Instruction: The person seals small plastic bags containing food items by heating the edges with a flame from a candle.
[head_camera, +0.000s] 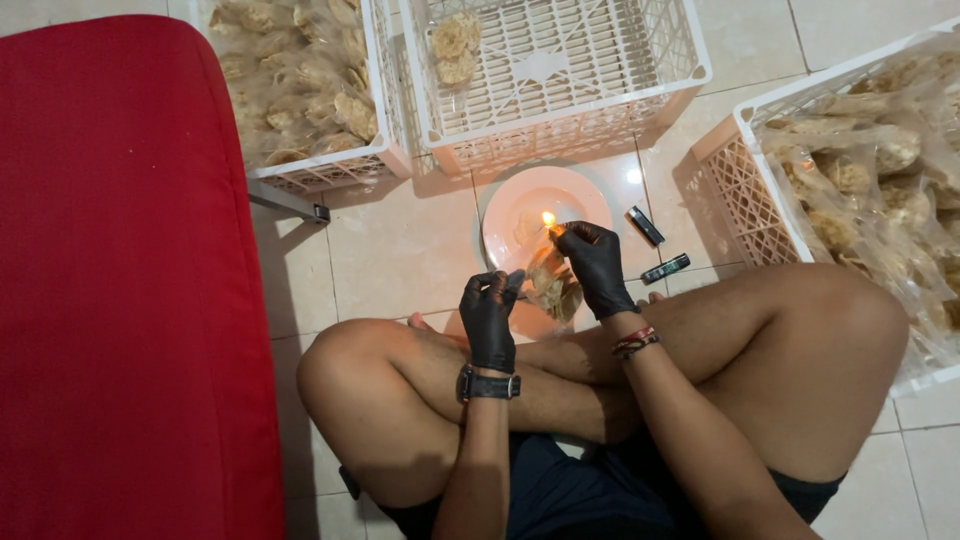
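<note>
Both my hands wear black gloves. My left hand (490, 312) pinches the lower edge of a small clear plastic bag of pale chips (549, 283). My right hand (594, 262) grips the bag's upper edge and holds it against a small flame (548, 218). The flame burns over a round pink plate (520, 205) on the tiled floor, just beyond my crossed legs. A watch sits on my left wrist and a red band on my right.
A white crate (560, 130) with two bags inside stands beyond the plate. Another crate (300, 90) at back left and one (850, 170) at right are full of bagged chips. Two dark lighters (655, 245) lie right of the plate. A red cushion (120, 270) fills the left.
</note>
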